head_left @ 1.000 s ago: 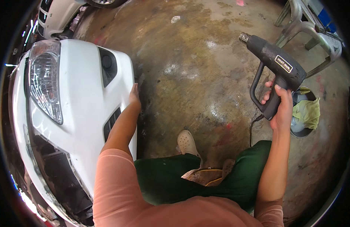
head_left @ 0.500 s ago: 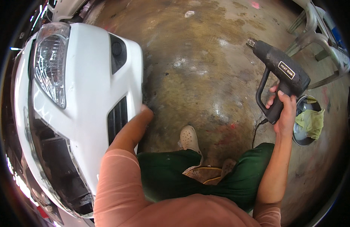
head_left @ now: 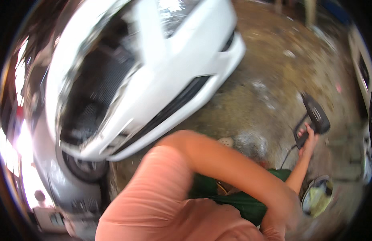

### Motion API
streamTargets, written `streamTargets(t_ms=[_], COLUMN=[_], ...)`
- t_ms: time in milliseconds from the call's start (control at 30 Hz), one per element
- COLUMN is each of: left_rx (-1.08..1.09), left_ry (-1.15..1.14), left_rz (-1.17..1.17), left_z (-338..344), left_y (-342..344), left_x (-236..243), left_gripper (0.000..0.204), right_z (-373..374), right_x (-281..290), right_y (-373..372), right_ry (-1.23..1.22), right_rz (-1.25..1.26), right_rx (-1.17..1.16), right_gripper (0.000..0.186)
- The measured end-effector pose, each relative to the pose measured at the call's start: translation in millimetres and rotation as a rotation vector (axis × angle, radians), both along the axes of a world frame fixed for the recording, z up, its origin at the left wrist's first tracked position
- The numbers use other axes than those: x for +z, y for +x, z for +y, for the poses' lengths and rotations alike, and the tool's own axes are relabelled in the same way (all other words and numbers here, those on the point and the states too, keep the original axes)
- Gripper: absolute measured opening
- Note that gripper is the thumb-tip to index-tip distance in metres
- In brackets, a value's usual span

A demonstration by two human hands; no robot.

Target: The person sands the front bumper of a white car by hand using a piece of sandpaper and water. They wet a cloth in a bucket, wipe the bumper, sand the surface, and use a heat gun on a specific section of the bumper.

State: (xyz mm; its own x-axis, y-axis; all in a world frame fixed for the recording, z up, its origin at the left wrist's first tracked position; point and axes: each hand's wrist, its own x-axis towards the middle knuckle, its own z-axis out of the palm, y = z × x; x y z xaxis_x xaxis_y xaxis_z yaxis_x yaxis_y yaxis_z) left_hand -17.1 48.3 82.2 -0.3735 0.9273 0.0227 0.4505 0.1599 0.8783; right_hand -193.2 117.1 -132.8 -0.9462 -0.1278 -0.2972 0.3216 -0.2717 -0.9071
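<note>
My right hand (head_left: pixel 308 137) is wrapped round the handle of a black heat gun (head_left: pixel 317 116), held out over the floor at the right. Its metal nozzle points up and away from me, and a black cord (head_left: pixel 289 156) hangs from the grip. My left arm bends across my body, so that my left hand (head_left: pixel 289 211) is beside my right forearm. Motion smears that hand, and its fingers cannot be made out. To my left stands a white car front bumper (head_left: pixel 186 76) with dark grille openings and a clear headlight (head_left: pixel 174 12).
Near my right arm is a bucket (head_left: pixel 304 201) with a yellow-green cloth (head_left: pixel 319 200) over it. A grey car (head_left: pixel 59 176) stands behind the bumper. The stained concrete floor (head_left: pixel 266 72) spreads ahead. A white panel (head_left: pixel 360 64) is at the far right.
My left arm has swung from beside the bumper across my body to the right. The view has turned left, and the heat gun remains in my right hand.
</note>
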Motion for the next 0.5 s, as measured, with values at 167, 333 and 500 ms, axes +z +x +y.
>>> streamTargets(t_ms=[167,333,500], left_rx=[-0.022,0.072,0.263], left_ry=[-0.052,-0.076,-0.200], left_rz=[0.459,0.774,0.644], left_z=[107,110,94], left_y=[-45,-54,-29], left_x=[48,59,29], left_gripper=[0.034,0.031,0.027], right_z=[-11,-22,-23], right_x=[-27,-10,-2], right_y=[-22,-9,-7], right_ry=[-0.092,0.068,0.041], right_rz=[-0.122,0.027,0.022], right_rx=[0.149,0.228,0.234], right_gripper=[0.039,0.035,0.035])
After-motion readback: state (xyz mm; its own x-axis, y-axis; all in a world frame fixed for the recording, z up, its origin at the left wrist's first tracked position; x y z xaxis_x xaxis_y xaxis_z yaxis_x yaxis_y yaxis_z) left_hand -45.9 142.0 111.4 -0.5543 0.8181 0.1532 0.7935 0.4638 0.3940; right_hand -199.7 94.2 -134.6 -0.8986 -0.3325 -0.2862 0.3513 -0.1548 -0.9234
